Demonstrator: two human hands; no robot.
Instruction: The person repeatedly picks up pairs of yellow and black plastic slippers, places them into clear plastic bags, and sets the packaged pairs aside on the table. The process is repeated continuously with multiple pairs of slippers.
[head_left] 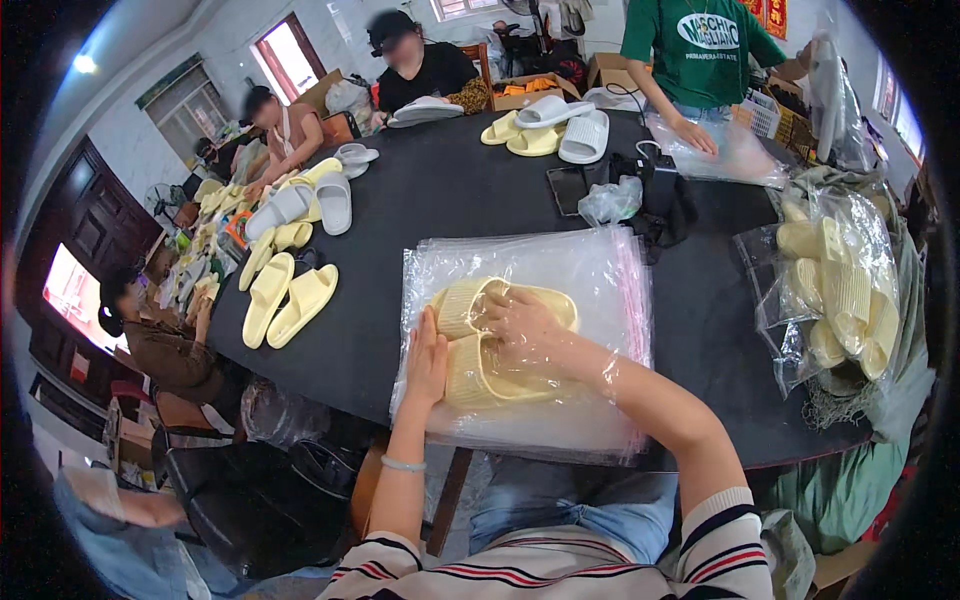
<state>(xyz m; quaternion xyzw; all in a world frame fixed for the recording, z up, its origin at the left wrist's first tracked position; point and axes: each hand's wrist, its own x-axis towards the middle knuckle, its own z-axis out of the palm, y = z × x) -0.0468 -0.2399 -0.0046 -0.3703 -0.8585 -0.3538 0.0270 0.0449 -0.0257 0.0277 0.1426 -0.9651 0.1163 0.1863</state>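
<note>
A pair of pale yellow slippers, the upper slipper [470, 308] and the lower slipper [468, 375], lies side by side under clear plastic, toes to the left. My right hand [525, 325] reaches in from the right beneath the film, with glints of plastic over its wrist. Its bent fingers grip the slippers where their inner sides meet; the fingertips are partly hidden. Flat against the toe ends rests my left hand [428, 362], fingers stretched out, on the outside of the plastic. Under the pair spreads a stack of clear bags [600, 270] with pink strips along the right edge.
A filled bag of yellow slippers [845, 290] sits at the right edge of the black table [400, 200]. More yellow slippers [285, 305] and grey slippers [333, 200] lie left and at the back. A phone [568, 190] lies ahead. Several people work around the table.
</note>
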